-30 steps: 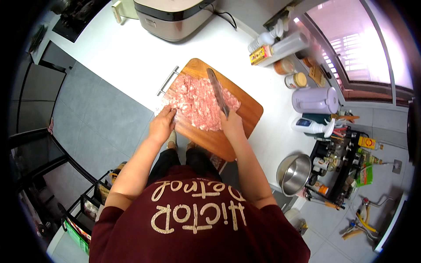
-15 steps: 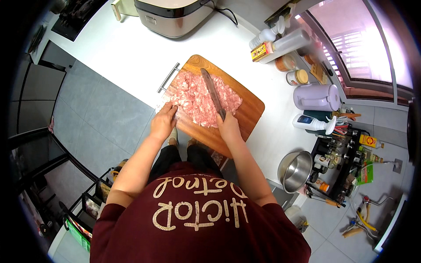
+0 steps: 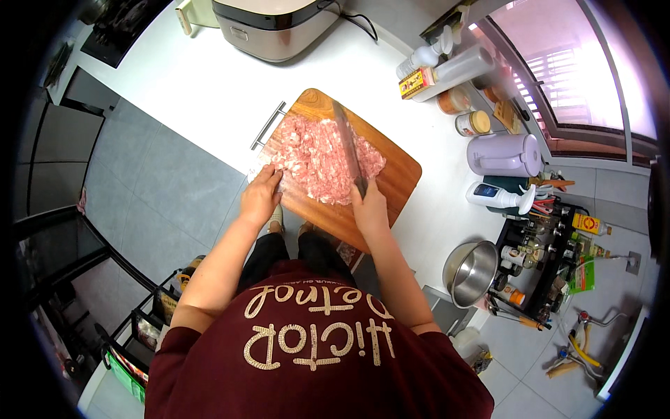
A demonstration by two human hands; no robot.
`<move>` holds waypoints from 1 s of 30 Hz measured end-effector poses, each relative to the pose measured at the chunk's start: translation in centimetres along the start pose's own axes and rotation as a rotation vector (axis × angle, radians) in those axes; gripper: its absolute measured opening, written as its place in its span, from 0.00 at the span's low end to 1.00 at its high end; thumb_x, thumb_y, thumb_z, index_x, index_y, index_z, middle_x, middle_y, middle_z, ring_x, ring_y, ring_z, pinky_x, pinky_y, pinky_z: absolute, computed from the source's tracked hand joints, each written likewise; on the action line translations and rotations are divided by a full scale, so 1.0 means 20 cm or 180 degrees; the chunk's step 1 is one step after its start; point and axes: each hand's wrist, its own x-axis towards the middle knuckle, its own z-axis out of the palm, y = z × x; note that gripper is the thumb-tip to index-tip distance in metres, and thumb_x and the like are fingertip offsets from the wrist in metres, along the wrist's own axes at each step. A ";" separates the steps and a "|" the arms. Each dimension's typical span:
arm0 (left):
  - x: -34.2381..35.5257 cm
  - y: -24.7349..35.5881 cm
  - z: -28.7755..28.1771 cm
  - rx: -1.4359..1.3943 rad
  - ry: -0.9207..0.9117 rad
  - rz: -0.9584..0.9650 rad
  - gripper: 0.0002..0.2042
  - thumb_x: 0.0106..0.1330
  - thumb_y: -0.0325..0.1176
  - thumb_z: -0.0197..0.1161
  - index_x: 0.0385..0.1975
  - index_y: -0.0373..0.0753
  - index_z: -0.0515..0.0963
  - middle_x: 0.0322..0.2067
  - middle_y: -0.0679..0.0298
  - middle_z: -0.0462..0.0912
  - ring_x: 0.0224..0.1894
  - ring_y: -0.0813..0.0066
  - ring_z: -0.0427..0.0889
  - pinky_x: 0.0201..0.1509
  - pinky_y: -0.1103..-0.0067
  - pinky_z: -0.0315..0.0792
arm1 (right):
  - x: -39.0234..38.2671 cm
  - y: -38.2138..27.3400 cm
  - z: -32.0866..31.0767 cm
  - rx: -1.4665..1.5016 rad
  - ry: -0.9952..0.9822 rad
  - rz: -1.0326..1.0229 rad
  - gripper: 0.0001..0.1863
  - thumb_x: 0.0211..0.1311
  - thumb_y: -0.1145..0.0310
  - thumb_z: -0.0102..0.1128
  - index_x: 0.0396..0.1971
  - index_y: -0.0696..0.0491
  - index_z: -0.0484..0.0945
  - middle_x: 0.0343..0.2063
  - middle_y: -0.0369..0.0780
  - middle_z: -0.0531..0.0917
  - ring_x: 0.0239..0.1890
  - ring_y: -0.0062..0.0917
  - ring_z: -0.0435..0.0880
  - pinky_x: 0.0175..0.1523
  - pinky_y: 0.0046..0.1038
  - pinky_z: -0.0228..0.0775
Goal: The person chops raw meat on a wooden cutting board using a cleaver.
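A layer of minced pink meat (image 3: 310, 157) lies spread over the wooden cutting board (image 3: 399, 183). My right hand (image 3: 370, 209) is closed round the dark handle of a kitchen knife (image 3: 347, 143). Its long blade stretches away from me over the right part of the meat, slightly smeared by motion. At the board's left edge, my left hand (image 3: 261, 194) grips the rim, fingertips beside the meat; the thumb is partly hidden. A metal handle (image 3: 268, 126) sticks out just beyond the board's far left side.
The board rests on a white counter (image 3: 174, 77), its near corner overhanging my feet. A rice cooker (image 3: 276, 31) stands at the back. To the right are a steel bowl (image 3: 471, 272), a lilac jug (image 3: 504, 155), a spray bottle (image 3: 499, 195), jars and a black bottle rack (image 3: 541, 279).
The knife and my right hand have shifted to the right across the meat. My left hand stays at the board's left edge.
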 end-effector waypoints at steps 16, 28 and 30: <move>0.00 -0.01 0.01 -0.0095 0.0124 0.0057 0.26 0.50 0.25 0.70 0.54 0.41 0.77 0.61 0.55 0.73 0.63 0.58 0.73 0.63 0.69 0.72 | 0.02 -0.04 -0.08 -0.0130 -0.0325 -0.0009 0.26 0.67 0.54 0.55 0.47 0.65 0.71 0.36 0.62 0.81 0.43 0.58 0.80 0.47 0.50 0.72; 0.01 -0.01 0.02 -0.0107 0.0070 0.0034 0.26 0.51 0.25 0.70 0.54 0.41 0.78 0.62 0.56 0.73 0.64 0.58 0.72 0.64 0.70 0.71 | 0.31 -0.05 -0.51 0.0766 -0.0829 0.0289 0.13 0.70 0.63 0.55 0.45 0.56 0.74 0.21 0.39 0.79 0.22 0.25 0.79 0.29 0.25 0.69; 0.02 -0.01 0.03 -0.0160 0.0065 -0.0012 0.25 0.51 0.25 0.70 0.53 0.41 0.78 0.62 0.56 0.73 0.64 0.58 0.72 0.64 0.70 0.71 | 0.45 0.05 -0.59 0.0905 -0.1015 0.0124 0.10 0.71 0.64 0.54 0.44 0.54 0.75 0.18 0.30 0.72 0.19 0.12 0.68 0.24 0.18 0.60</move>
